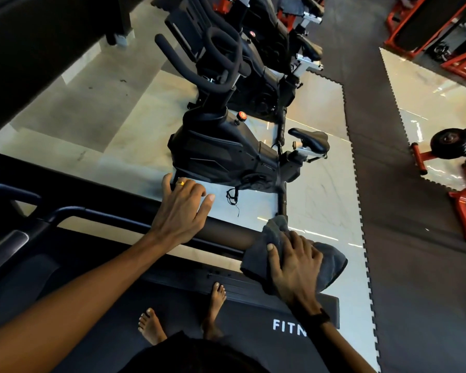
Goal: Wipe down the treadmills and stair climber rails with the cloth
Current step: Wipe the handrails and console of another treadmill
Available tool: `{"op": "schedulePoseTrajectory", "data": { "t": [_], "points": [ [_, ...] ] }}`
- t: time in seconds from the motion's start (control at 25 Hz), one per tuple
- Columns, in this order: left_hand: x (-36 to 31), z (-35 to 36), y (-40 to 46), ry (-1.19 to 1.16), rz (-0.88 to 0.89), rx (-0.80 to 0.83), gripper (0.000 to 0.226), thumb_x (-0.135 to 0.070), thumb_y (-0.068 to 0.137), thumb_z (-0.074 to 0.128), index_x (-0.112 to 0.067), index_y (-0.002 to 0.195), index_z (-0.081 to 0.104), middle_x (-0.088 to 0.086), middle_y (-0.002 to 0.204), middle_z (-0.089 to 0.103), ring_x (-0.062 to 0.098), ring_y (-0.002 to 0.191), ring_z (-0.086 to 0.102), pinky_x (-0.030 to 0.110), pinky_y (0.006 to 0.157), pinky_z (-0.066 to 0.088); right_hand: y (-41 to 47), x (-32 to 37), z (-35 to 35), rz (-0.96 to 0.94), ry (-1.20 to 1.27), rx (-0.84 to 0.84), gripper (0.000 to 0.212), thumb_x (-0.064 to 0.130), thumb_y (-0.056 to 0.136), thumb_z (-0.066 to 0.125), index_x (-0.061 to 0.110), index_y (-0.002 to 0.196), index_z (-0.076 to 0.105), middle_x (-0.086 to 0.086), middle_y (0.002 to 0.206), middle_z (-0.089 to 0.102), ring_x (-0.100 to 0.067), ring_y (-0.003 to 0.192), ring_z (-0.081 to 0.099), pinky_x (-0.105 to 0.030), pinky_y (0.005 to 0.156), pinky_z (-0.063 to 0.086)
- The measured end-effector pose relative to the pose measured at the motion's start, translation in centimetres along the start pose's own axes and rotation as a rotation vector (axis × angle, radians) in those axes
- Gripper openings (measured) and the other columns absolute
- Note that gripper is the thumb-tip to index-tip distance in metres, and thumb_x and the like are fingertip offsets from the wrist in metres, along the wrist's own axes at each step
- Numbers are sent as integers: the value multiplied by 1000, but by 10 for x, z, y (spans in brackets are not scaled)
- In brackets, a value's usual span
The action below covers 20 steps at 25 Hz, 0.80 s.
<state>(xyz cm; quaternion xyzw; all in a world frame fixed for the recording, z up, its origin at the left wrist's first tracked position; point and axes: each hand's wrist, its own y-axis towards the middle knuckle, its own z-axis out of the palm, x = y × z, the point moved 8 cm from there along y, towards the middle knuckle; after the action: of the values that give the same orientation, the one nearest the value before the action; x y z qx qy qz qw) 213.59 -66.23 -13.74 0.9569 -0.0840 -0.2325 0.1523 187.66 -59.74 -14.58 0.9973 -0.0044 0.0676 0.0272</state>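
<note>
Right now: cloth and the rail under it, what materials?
Cloth: soft grey fabric, probably microfibre; matte, bunching in folds under the right hand.
Treadmill rail: matte black, looks like foam or rubber padding over a tube; no glare, rounded. The core is hidden.

The right hand cuts the treadmill belt lettering to "FITN".
</note>
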Motion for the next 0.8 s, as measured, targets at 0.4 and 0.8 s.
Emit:
{"op": "schedulePoseTrajectory", "data": {
  "t": [0.4,0.8],
  "points": [
    [5,-58,-26,-209,-73,-383,23,-18,97,47,-9,86,64,-2,92,65,23,93,60,38,95,31,-10,129,19,-440,-87,90,64,57,100,39,16,147,46,-15,146,49,-37,132,47,-58,103,40],
    [-71,-21,-97,24,-321,-528,14,-7,93,59,-2,81,66,10,80,62,30,73,55,49,70,43,-8,78,14,-1033,-181,25,104,34,66,82,17,156,31,-17,145,46,-38,124,51,-54,97,46]
  ]
}}
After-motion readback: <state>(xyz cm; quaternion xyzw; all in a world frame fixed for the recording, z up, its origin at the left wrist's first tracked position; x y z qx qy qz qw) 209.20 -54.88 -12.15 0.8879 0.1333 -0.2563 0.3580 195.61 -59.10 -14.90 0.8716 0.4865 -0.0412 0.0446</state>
